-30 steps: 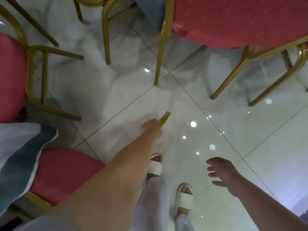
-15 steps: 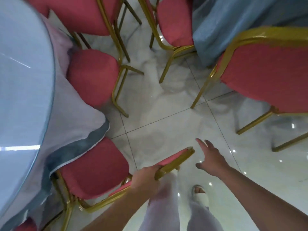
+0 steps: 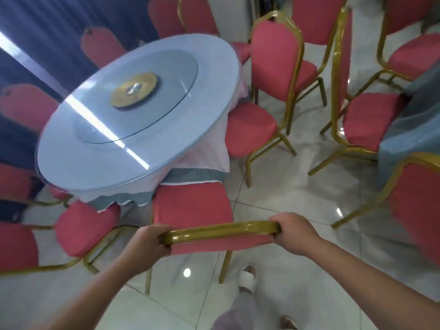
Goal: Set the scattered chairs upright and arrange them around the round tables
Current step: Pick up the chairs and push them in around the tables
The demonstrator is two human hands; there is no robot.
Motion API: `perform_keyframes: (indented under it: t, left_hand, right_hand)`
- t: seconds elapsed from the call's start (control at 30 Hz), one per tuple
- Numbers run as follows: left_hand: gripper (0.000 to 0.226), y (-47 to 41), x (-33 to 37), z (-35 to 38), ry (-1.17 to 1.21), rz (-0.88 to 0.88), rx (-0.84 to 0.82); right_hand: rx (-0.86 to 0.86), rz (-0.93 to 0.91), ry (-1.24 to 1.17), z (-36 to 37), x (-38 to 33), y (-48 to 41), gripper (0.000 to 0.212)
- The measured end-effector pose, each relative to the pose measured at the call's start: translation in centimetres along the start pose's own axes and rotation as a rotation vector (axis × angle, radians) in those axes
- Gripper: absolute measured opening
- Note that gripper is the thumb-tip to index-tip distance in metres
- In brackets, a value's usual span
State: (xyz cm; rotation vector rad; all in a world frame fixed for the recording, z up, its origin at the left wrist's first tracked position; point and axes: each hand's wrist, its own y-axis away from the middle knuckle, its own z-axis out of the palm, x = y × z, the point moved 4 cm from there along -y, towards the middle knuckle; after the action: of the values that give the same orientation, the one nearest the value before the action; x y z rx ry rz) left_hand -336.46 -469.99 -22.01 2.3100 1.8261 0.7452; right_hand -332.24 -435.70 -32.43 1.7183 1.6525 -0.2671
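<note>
Ahead of the grip and off to its left, round table [image 3: 71, 167], pale top tilted in the wide lens. Glass turntable [image 3: 166, 75] centred on it, with a gold hub [image 3: 134, 90]. White and grey tablecloth [image 3: 209, 151] hanging from the near edge, hem draped just over the front of the held seat.

Far right of the grip, second table [image 3: 414, 129] under blue-grey cloth, only its corner in view.

Between the two, pale tiled floor [image 3: 297, 194]: an open lane leading away from the right-hand end of the grip and narrowing among gold legs farther off. More bare tile behind the grip, around a sandalled foot [image 3: 247, 277].

Ringing the round table, red chairs [image 3: 102, 47] with gold frames. Neighbour chair [image 3: 83, 229] close on the left of the grip, only a thin gap between the seats. Far chair [image 3: 250, 129] ahead and to the right, seat pushed up to the cloth. Right chair [image 3: 419, 210] well to the right, blurred, beside the blue-grey cloth.

Under the grip, held chair [image 3: 192, 208], upright on its legs, seat facing the round table, front edge at the hem. Gold top rail [image 3: 219, 231] clasped at both ends: left hand [image 3: 148, 244] wrapped round the left corner, right hand [image 3: 294, 232] round the right corner, fingers curled over the metal.
</note>
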Motion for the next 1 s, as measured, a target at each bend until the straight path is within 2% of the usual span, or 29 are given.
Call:
perform_keyframes:
  t: [0.1,0.27,0.33,0.37,0.47,0.57,0.63,0.73,0.8,0.93,1.0]
  left_hand:
    - [0.036,3.9,-3.8,0.5,0.079,-0.085,0.149]
    - [0.032,10.3,-10.6,5.2,0.185,-0.435,0.342]
    - [0.034,11.9,-12.3,6.0,0.209,-0.469,0.377]
    - [0.04,12.5,-13.0,6.3,0.218,-0.475,0.356]
    - [0.064,14.1,-14.9,6.8,0.364,-0.41,0.28]
    - [0.074,15.8,-16.4,7.5,0.378,-0.276,0.226]
    - [0.071,16.3,-17.4,8.1,0.384,-0.215,0.245]
    - [0.041,15.7,-18.4,7.7,0.485,-0.157,0.32]
    - [0.03,14.9,-19.3,7.5,0.589,-0.128,0.292]
    - [0.034,13.7,-21.0,7.3,0.632,-0.071,0.25]
    - [0.034,12.8,-21.8,6.9,0.633,-0.077,0.249]
  right_hand:
    - [0.016,-0.101,0.057,-0.7,-5.3,0.6,0.014]
    - [0.051,-0.248,0.156,3.5,-13.1,2.1,0.007]
    - [0.045,-0.259,0.14,5.9,-15.7,2.4,0.01]
    - [0.026,-0.251,0.15,7.0,-16.7,2.5,0.02]
    - [-0.013,-0.234,0.276,9.8,-17.9,3.2,0.055]
    - [-0.015,-0.183,0.281,11.1,-17.5,3.7,0.072]
    - [0.029,-0.151,0.296,11.6,-17.5,3.7,0.075]
    - [0.09,-0.094,0.285,12.3,-18.4,3.5,0.078]
    - [0.104,-0.045,0.277,13.0,-19.2,3.5,0.083]
    - [0.215,0.005,0.173,13.7,-19.8,3.0,0.081]
    - [0.21,0.012,0.161,13.7,-20.3,1.7,0.076]
